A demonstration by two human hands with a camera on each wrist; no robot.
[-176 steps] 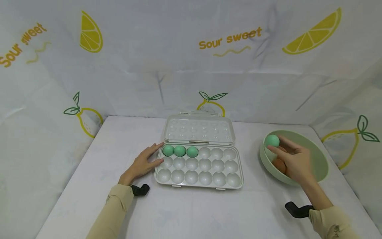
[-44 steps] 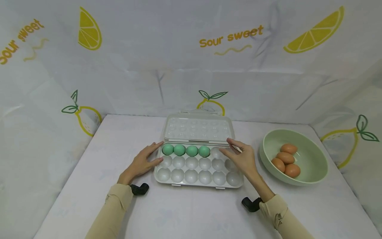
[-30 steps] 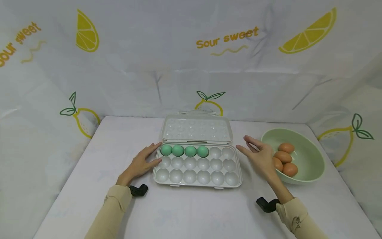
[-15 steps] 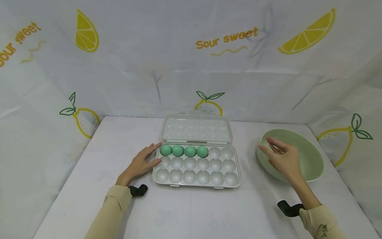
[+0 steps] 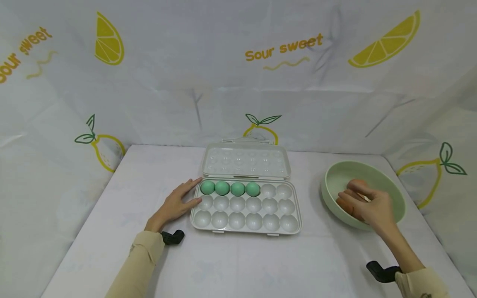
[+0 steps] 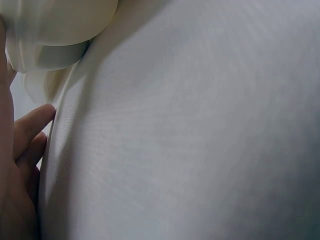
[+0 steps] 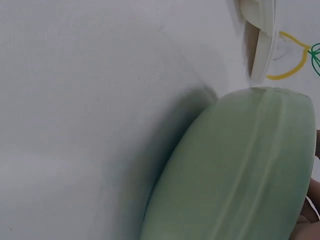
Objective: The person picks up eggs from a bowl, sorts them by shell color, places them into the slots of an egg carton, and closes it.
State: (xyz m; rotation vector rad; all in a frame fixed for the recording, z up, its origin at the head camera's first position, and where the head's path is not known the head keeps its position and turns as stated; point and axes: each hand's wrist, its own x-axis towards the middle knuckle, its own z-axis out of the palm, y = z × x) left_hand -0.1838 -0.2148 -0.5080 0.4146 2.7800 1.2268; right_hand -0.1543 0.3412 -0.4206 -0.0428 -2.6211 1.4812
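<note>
A pale egg storage box lies open on the table, with several green eggs in the left part of its back row. My left hand rests against the box's left side, fingers extended and thumb over the edge. In the left wrist view, those fingers touch the table beside the box. My right hand reaches into the light green bowl, thumb and forefinger down at the brown eggs. The hand partly hides the eggs; whether it grips one is unclear. The bowl's wall fills much of the right wrist view.
The box's lid is tipped back toward the wall. The white-clothed table runs back to a cloth backdrop printed with lemons. A black wrist mount juts out beside the right wrist.
A fourth green egg has gone from my right hand into the back row. That hand has since moved right, from the box down into the bowl. The left hand stays at the box.
</note>
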